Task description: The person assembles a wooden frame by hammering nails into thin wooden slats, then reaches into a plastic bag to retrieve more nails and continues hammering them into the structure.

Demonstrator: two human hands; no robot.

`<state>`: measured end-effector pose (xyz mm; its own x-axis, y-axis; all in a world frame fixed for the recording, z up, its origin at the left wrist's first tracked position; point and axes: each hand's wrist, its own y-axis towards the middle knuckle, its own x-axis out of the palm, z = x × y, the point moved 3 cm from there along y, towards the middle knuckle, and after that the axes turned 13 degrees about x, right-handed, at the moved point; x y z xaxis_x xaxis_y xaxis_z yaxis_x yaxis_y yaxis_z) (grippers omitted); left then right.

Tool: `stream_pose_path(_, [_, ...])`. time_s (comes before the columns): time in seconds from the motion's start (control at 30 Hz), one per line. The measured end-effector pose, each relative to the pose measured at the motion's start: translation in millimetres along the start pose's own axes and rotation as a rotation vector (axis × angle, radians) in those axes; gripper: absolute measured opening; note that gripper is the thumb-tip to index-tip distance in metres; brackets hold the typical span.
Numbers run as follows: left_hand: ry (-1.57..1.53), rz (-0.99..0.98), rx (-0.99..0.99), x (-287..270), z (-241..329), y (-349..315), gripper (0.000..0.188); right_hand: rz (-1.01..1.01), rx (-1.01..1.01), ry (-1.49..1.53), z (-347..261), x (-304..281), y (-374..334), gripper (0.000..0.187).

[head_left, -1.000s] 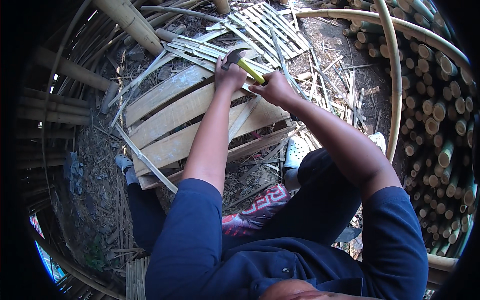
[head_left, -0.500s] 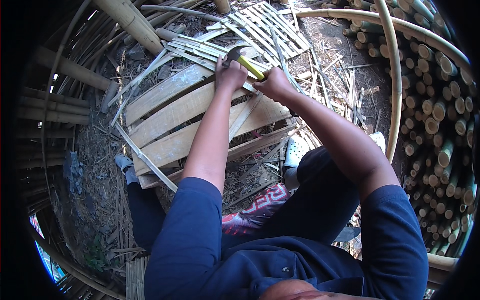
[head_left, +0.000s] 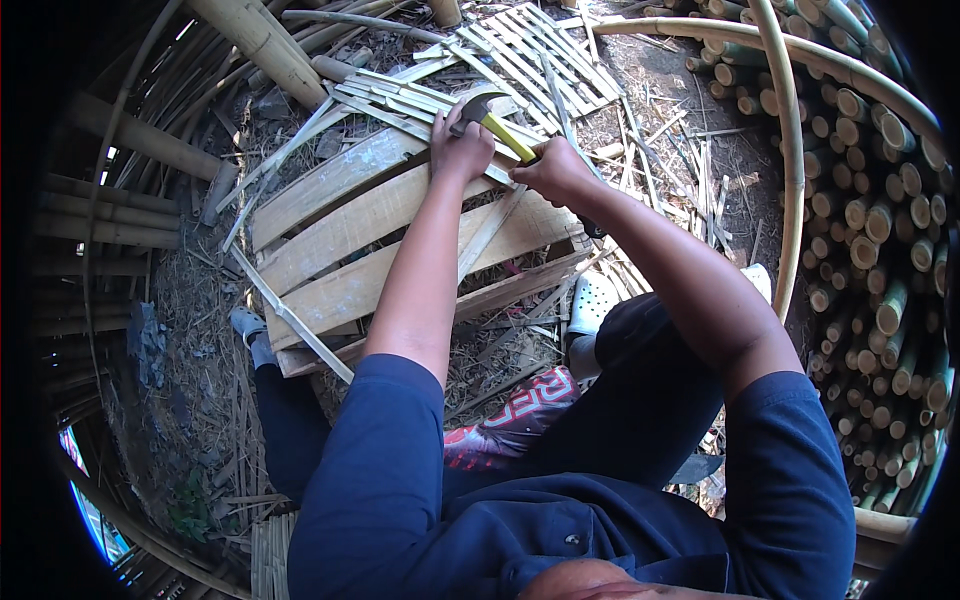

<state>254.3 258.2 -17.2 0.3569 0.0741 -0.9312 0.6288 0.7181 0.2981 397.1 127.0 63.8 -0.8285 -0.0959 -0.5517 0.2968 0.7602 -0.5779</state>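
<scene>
My right hand (head_left: 557,172) grips a claw hammer (head_left: 508,135) by its handle, which is yellow-green and black. The dark hammer head lies over the fingers of my left hand (head_left: 463,152). That left hand is closed at the bamboo strips (head_left: 395,112) along the far edge of a low slatted wooden platform (head_left: 345,225). Whatever its fingers pinch is hidden by the hand and the hammer head. One thin strip (head_left: 490,235) lies across the platform's boards below my hands, and another (head_left: 295,318) slants over its left end.
Beyond the platform lies a lattice panel of bamboo slats (head_left: 540,60). Cut bamboo poles (head_left: 870,250) are stacked at the right, behind a curved upright pole (head_left: 790,150). A red and dark printed bag (head_left: 515,415) sits between my legs. Bamboo scraps litter the ground.
The hammer has shifted slightly to the right along with my right hand. My left hand stays at nearly the same spot on the strips.
</scene>
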Motion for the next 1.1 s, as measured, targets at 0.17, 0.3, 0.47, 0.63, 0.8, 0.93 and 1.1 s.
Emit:
stream_pose_path(0.17, [-0.049, 0.015, -0.010, -2, 5, 1, 0.043, -0.025, 0.010, 0.009, 4, -1, 3, 0.029])
stream_pose_path(0.3, [-0.048, 0.047, -0.007, -2, 2, -1, 0.045, -0.047, 0.006, 0.018, 4, 1, 2, 0.029])
stream_pose_path(0.47, [-0.052, 0.038, 0.003, 0, 6, 1, 0.049, -0.014, 0.013, 0.010, 9, 2, 2, 0.030])
stream_pose_path(0.63, [-0.061, 0.066, -0.020, 2, 4, 0, 0.049, 0.052, -0.037, 0.018, 12, 5, -2, 0.032])
stream_pose_path(0.8, [0.203, -0.037, 0.041, -2, -5, 3, 0.046, 0.217, -0.296, 0.099, 7, 0, -5, 0.031])
stream_pose_path(0.93, [-0.037, 0.054, -0.013, -18, 11, 2, 0.044, 0.258, -0.440, 0.168, 1, -39, -33, 0.037])
stream_pose_path(1.1, [-0.061, 0.044, -0.044, -22, 14, 1, 0.046, 0.132, -0.290, -0.228, 23, -57, -25, 0.062])
